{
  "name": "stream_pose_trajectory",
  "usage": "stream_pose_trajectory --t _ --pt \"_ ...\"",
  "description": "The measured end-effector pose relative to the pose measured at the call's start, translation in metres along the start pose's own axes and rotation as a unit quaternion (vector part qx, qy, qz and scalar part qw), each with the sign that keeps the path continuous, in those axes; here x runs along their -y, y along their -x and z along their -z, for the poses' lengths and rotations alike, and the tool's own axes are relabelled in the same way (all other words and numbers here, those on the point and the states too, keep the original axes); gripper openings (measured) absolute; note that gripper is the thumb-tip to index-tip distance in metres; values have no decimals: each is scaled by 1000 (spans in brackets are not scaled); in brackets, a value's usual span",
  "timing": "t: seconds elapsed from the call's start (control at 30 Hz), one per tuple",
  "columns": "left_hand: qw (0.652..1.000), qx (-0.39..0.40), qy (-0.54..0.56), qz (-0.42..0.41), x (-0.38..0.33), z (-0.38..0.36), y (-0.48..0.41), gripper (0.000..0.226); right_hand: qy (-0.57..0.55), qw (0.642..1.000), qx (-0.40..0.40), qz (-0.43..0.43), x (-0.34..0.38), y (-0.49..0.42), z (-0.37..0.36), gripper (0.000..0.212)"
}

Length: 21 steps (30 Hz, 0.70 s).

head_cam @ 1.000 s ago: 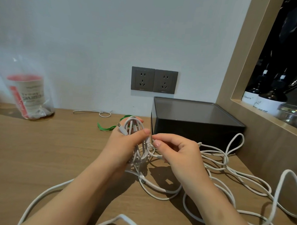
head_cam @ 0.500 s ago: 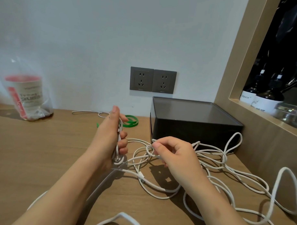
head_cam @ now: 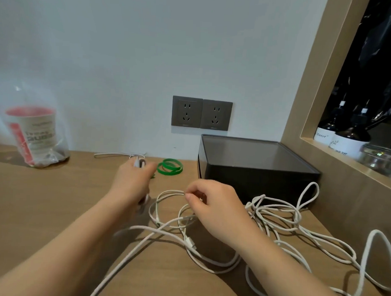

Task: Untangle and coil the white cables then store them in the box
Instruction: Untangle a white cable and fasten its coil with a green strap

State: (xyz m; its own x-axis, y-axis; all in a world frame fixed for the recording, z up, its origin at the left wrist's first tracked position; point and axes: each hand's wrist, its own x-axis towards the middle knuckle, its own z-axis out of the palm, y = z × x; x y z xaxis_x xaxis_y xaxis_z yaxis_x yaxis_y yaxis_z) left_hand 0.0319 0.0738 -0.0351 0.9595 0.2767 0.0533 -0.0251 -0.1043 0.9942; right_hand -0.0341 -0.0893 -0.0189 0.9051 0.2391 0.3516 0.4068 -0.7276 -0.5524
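Cables (head_cam: 190,241), white and tangled, sprawl over the wooden desk (head_cam: 44,198) just in front of the black box (head_cam: 255,172), the right hand (head_cam: 217,206) pinching one loop between thumb and forefinger while the blurred left hand (head_cam: 131,181) curls round a gathered bunch.

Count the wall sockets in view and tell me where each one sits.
2. The left socket and the right socket sit side by side on the wall, just above the back left corner of the black box. Nothing seems to hide another.
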Motion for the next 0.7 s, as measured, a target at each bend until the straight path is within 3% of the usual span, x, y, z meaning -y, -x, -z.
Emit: stream_pose_trajectory --t 0.23,0.37,0.5,0.7 --pt "997 -39 -62 -1 16 23 -43 11 8 998 44 -42 -1 -76 -46 25" --pt "998 -55 -43 6 31 18 -58 10 27 996 41 -71 -15 -107 -77 33" --pt "999 -20 -41 2 35 17 -69 10 45 995 54 -65 -20 -128 -102 47" --pt "998 -12 50 40 37 19 -72 14 107 991 68 -52 -21 -139 -114 23"
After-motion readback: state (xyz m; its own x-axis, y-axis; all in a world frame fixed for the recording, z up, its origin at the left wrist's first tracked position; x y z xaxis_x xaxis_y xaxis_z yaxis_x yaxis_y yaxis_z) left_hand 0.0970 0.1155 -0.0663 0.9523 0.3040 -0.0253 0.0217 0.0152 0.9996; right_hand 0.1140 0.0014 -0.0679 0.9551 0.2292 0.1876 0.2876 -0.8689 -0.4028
